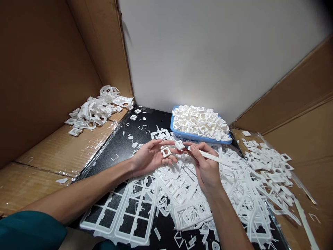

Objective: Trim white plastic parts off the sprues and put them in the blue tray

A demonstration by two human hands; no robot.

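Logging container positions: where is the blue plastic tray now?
In the head view, the blue plastic tray, heaped with white parts, sits right of centre by the pale wall, beyond the right hand.

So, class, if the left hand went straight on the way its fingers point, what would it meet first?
The left hand would probably meet the small white square just ahead, perhaps already touching it; the right hand seems to lie just beyond. Depth is unclear.
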